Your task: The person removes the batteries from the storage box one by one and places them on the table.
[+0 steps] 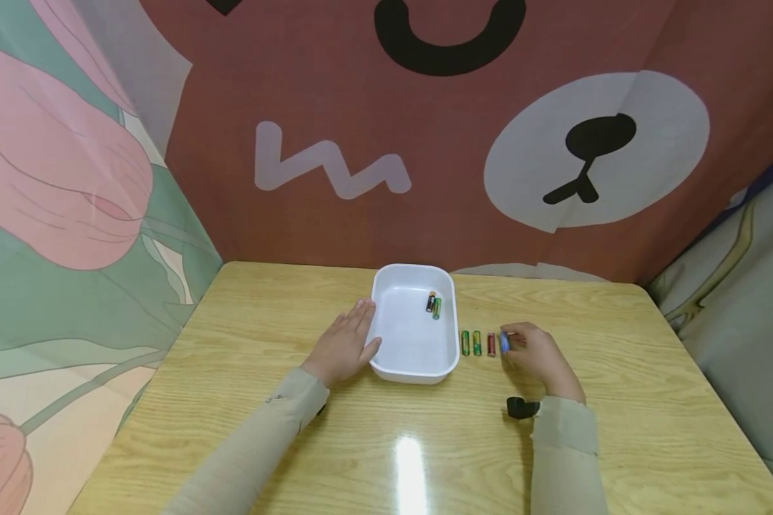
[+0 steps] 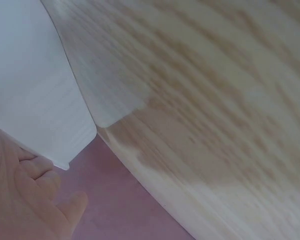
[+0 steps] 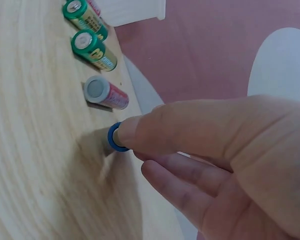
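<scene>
A white plastic tray [image 1: 412, 368] stands on the table, with a black-and-orange battery [image 1: 431, 302] and a green battery [image 1: 436, 309] in its far right part. My left hand [image 1: 344, 342] rests against the tray's left side, fingers extended; the left wrist view shows those fingers [image 2: 49, 184] at the rim. To the right of the tray, my right hand [image 1: 540, 355] pinches a blue battery [image 1: 505, 341]. Its blue end [image 3: 111, 137] shows at the thumb in the right wrist view. Left of it stand a red battery [image 1: 492, 345] and two green batteries [image 1: 472, 343] in a row.
The wooden table [image 1: 245, 429] ends at a cloth backdrop [image 1: 335, 236] with a bear print, close behind the tray. A flower-print cloth [image 1: 71, 286] hangs along the left side. A black wrist device [image 1: 522, 408] sticks out beside my right sleeve.
</scene>
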Demonstrator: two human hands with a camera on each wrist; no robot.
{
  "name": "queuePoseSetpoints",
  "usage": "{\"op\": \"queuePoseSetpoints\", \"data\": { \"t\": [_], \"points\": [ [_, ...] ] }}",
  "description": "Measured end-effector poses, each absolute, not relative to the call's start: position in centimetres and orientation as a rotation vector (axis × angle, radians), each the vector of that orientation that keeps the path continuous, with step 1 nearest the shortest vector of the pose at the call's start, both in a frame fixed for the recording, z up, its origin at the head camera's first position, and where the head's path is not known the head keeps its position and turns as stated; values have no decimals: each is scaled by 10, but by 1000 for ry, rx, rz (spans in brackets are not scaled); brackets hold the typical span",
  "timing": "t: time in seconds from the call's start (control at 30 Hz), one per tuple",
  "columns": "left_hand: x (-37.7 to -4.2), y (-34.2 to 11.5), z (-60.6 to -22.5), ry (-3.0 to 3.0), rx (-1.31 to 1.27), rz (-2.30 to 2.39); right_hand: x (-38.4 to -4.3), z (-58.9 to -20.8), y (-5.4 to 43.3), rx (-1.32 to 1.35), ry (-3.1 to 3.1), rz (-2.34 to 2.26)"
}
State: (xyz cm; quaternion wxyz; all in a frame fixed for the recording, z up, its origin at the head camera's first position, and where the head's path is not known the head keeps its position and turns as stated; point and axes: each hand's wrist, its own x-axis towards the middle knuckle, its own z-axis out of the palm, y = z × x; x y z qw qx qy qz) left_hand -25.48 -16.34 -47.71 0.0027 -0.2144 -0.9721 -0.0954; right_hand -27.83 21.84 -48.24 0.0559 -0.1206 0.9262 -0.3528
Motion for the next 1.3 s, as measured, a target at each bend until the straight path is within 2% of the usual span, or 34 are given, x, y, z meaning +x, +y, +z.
{"op": "queuePoseSetpoints", "data": {
  "t": [1.3],
  "points": [
    [-256, -163, -477, -3086, -660, -315, -279, -487, 221, -327, 2750, -1108]
  ]
}}
